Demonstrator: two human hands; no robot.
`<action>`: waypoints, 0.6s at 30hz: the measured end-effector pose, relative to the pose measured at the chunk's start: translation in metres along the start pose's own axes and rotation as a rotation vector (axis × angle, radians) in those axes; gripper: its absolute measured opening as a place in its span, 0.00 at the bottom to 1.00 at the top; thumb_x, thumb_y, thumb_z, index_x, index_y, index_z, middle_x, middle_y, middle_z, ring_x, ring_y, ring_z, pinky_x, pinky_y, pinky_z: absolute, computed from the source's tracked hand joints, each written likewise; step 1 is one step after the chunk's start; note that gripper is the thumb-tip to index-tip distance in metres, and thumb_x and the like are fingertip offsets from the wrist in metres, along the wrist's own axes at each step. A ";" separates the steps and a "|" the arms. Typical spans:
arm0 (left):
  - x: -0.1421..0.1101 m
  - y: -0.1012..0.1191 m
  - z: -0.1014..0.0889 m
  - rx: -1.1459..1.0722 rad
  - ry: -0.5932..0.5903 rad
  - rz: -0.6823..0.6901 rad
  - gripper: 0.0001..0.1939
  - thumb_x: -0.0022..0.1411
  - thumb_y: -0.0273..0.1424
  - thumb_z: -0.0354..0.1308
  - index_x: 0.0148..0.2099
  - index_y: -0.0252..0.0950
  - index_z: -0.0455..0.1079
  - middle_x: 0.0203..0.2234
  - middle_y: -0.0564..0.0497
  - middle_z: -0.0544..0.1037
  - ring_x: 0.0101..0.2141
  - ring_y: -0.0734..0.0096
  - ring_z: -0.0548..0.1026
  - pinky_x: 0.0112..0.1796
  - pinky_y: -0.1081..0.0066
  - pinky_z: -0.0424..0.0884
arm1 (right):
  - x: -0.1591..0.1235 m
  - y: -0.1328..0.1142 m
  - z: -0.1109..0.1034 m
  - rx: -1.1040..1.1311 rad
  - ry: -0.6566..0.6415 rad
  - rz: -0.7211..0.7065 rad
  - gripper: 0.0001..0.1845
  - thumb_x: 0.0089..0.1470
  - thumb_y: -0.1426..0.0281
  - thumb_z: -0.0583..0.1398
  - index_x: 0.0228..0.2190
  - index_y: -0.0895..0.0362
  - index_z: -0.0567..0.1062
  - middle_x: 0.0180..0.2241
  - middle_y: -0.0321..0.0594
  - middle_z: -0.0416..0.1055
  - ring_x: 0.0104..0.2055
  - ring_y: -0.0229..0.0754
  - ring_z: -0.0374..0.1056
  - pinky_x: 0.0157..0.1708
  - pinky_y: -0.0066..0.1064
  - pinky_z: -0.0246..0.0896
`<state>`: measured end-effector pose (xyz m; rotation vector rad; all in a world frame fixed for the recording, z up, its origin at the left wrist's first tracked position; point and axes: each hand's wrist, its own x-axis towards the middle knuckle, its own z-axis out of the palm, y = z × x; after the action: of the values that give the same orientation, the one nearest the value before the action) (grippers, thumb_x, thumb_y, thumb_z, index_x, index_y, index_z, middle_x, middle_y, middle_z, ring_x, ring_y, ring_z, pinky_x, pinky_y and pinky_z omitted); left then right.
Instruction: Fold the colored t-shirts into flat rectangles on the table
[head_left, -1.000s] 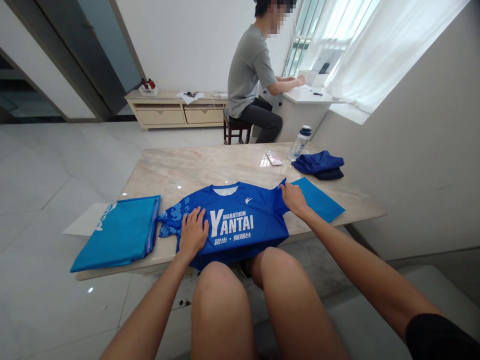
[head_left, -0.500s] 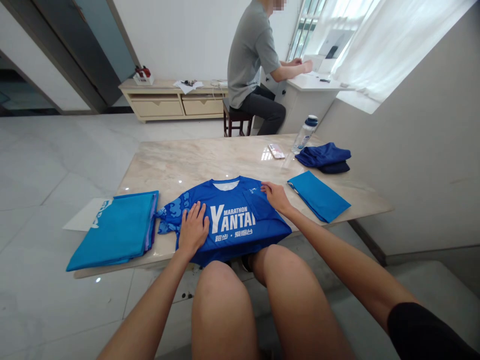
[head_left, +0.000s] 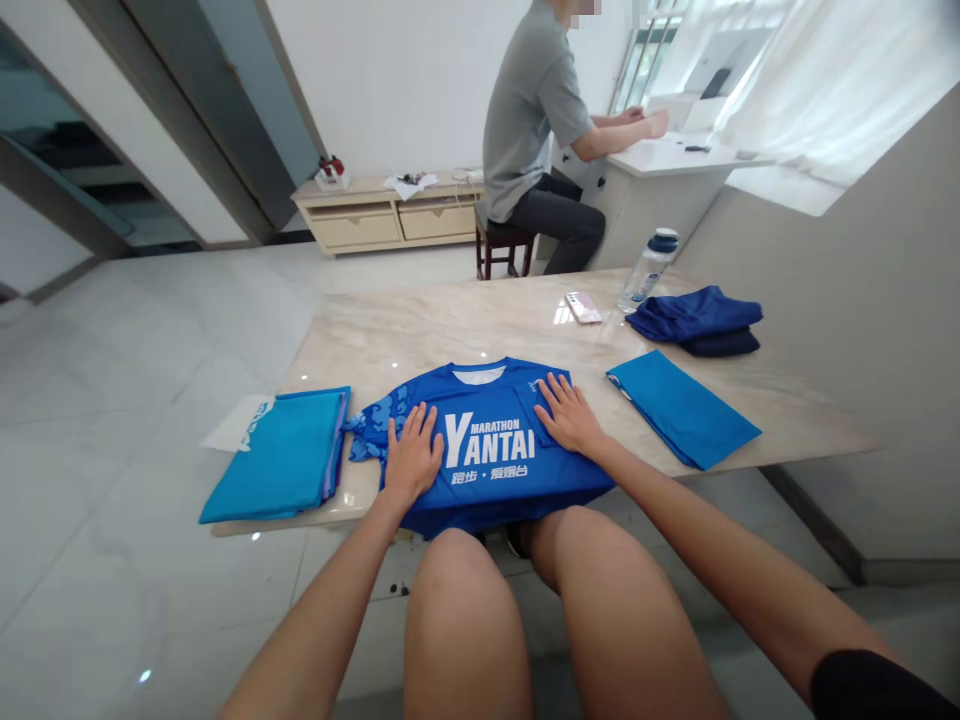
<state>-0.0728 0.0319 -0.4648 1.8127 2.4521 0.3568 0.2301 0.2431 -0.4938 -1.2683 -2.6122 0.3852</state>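
A blue T-shirt [head_left: 487,455] printed "MARATHON YANTAI" lies on the marble table [head_left: 420,325], its lower part hanging over the front edge towards my knees. Its patterned sleeve [head_left: 382,420] spreads out on the left, while the right side is folded in over the chest. My left hand [head_left: 412,455] rests flat on the shirt's left side, fingers spread. On the folded right side, my right hand [head_left: 568,412] also lies flat with its fingers apart, covering part of the small chest print. Neither hand grips the cloth.
Folded turquoise cloths [head_left: 281,455] are stacked at the table's left end. To the right lie another folded turquoise cloth [head_left: 682,410] and a crumpled navy cloth [head_left: 697,320], near a water bottle [head_left: 649,270] and a phone [head_left: 583,307]. Beyond, a person [head_left: 529,130] sits at a white desk.
My right hand has gone from pinching the shirt's right shoulder to lying flat on the folded part. My left hand stays on the shirt. The whole view has shifted slightly.
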 end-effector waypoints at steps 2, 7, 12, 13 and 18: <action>-0.001 0.006 -0.003 0.019 -0.015 -0.012 0.33 0.79 0.38 0.44 0.81 0.40 0.59 0.80 0.41 0.58 0.78 0.47 0.57 0.76 0.32 0.40 | 0.001 -0.005 0.005 0.001 0.026 0.031 0.40 0.74 0.53 0.50 0.77 0.60 0.62 0.80 0.54 0.49 0.83 0.65 0.41 0.79 0.67 0.35; -0.005 0.006 -0.018 0.077 -0.006 0.051 0.29 0.79 0.36 0.47 0.77 0.39 0.66 0.76 0.38 0.66 0.74 0.47 0.63 0.76 0.38 0.48 | 0.002 -0.019 0.010 0.096 0.146 -0.137 0.35 0.74 0.56 0.49 0.72 0.60 0.68 0.77 0.57 0.59 0.81 0.63 0.50 0.78 0.66 0.43; 0.001 -0.037 -0.057 0.154 0.040 -0.239 0.23 0.79 0.32 0.46 0.70 0.32 0.69 0.66 0.32 0.74 0.66 0.48 0.72 0.63 0.52 0.70 | -0.016 0.025 -0.015 0.170 0.430 -0.200 0.30 0.75 0.59 0.48 0.67 0.60 0.72 0.69 0.62 0.69 0.71 0.61 0.66 0.71 0.59 0.61; 0.004 -0.048 -0.066 0.168 0.027 -0.283 0.23 0.78 0.31 0.48 0.69 0.30 0.69 0.65 0.30 0.75 0.65 0.45 0.72 0.62 0.50 0.70 | -0.022 0.037 -0.019 0.160 0.463 -0.189 0.30 0.75 0.60 0.49 0.66 0.61 0.73 0.67 0.63 0.70 0.70 0.62 0.67 0.70 0.60 0.63; 0.023 -0.089 -0.096 0.197 -0.078 -0.342 0.15 0.67 0.34 0.62 0.52 0.31 0.78 0.59 0.28 0.78 0.63 0.33 0.71 0.62 0.41 0.66 | -0.043 0.070 -0.024 0.102 0.499 -0.215 0.25 0.71 0.63 0.53 0.62 0.59 0.75 0.63 0.61 0.72 0.66 0.64 0.69 0.67 0.60 0.66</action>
<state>-0.1816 0.0158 -0.3902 1.3909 2.7543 0.0210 0.3154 0.2543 -0.4969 -0.8966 -2.2369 0.1376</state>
